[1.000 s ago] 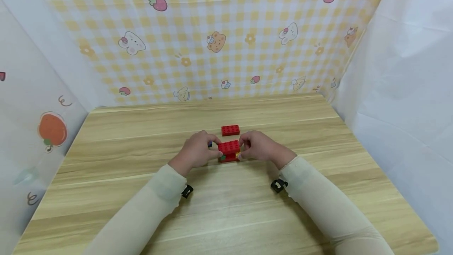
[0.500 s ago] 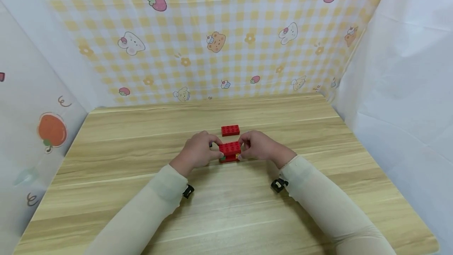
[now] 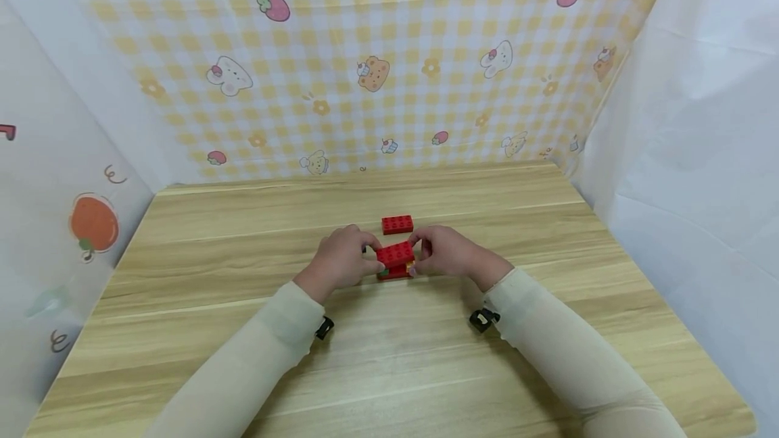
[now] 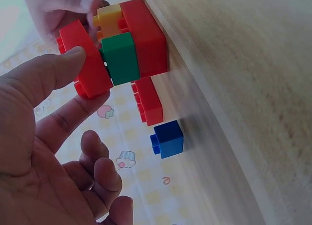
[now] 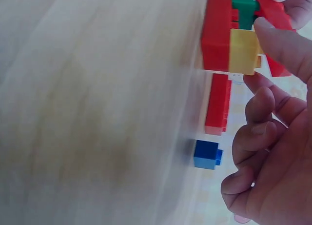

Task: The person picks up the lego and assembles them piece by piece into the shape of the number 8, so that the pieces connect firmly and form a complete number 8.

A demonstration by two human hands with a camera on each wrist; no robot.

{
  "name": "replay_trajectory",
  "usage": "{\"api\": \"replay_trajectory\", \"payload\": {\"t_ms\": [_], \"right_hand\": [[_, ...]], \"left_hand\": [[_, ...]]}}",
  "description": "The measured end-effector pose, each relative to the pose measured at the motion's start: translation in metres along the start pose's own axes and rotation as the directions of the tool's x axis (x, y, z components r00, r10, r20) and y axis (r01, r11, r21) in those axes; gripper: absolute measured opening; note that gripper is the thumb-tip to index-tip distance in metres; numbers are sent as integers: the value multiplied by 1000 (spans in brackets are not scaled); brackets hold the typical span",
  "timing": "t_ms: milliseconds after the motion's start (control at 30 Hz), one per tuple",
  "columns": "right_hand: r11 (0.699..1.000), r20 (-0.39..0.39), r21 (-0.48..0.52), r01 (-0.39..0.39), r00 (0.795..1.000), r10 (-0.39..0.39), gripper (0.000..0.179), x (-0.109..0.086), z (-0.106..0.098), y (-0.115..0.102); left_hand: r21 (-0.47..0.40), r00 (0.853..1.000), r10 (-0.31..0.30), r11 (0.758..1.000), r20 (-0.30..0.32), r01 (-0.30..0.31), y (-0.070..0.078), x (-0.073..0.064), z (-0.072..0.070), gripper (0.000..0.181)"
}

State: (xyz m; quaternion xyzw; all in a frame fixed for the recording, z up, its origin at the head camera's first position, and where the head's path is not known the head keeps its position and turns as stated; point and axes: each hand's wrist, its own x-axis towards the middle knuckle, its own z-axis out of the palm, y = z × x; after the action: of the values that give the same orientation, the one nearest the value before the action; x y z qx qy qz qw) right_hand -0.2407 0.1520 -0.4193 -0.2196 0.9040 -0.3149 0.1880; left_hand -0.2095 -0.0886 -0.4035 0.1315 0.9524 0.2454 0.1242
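A long red brick (image 3: 397,276) lies on the table as a base, with a green brick (image 4: 123,59) on its left end and a yellow brick (image 5: 242,51) on its right end. Over these sits a second long red brick (image 3: 394,253), tilted with its right end higher; a narrow gap shows between it and the green one. My left hand (image 3: 342,259) pinches this upper brick at its left end between thumb and index finger. My right hand (image 3: 452,255) has thumb and index finger on the yellow brick, pinching it, other fingers loosely curled.
Just behind the stack lies another long red brick (image 3: 397,224). A small blue brick (image 4: 169,139) stands behind on the left, and a blue brick (image 5: 206,154) on the right. A checked cloth (image 3: 426,107) hangs at the table's back edge.
The upper red brick was nearly level half a second ago; now its right end is raised. Both hands stay about where they were.
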Motion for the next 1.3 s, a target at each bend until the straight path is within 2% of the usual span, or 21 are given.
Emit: {"api": "replay_trajectory", "payload": {"t_ms": [200, 500, 833, 1300], "right_hand": [[996, -57, 37, 84, 995, -81, 37, -3, -3, -5], [991, -80, 66, 112, 991, -107, 30, -5, -4, -6], [993, -96, 23, 115, 989, -112, 25, -7, -3, -6], [995, -90, 28, 96, 992, -94, 21, -10, -5, -8]], "left_hand": [[33, 1000, 2, 999, 0, -2, 2, 0, -1, 28], [40, 1000, -13, 999, -8, 13, 5, -1, -2, 24], [49, 1000, -25, 998, -5, 25, 10, -1, -3, 22], [55, 999, -32, 998, -3, 32, 11, -1, -2, 23]]}}
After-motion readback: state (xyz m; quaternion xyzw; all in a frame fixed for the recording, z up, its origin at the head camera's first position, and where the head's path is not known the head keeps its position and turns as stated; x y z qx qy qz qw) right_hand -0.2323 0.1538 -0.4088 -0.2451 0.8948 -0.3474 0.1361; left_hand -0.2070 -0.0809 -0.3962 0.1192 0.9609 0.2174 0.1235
